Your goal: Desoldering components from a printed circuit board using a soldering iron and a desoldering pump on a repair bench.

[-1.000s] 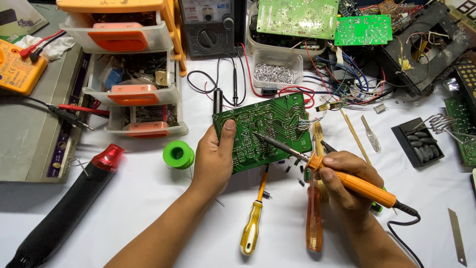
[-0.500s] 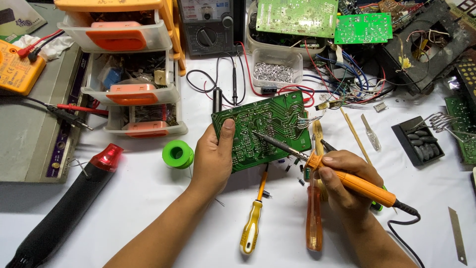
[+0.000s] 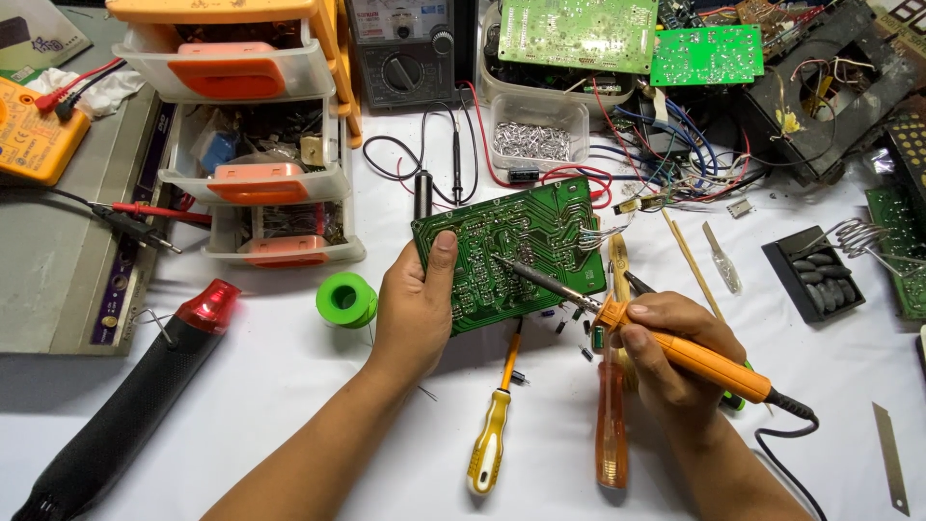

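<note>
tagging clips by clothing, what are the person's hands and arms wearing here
Nothing is worn. The left hand and right hand are bare, with no gloves, and no rings or watch can be seen. Both forearms are uncovered down to the bottom edge of the picture, so no sleeve shows. Fingernails are short and unpainted.

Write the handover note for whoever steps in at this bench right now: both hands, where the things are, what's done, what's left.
Left hand: grips the green circuit board by its left edge, thumb on the solder side, the board lifted and tilted over the white table.
Right hand: holds the orange soldering iron; its tip rests on the board near the middle.
Nearby: yellow screwdriver and orange-brown screwdriver lie below the board, green solder spool to its left, black heat gun further left.
Done: cannot tell which joints are finished.
Left: the joint under the tip is probably in progress.
</note>
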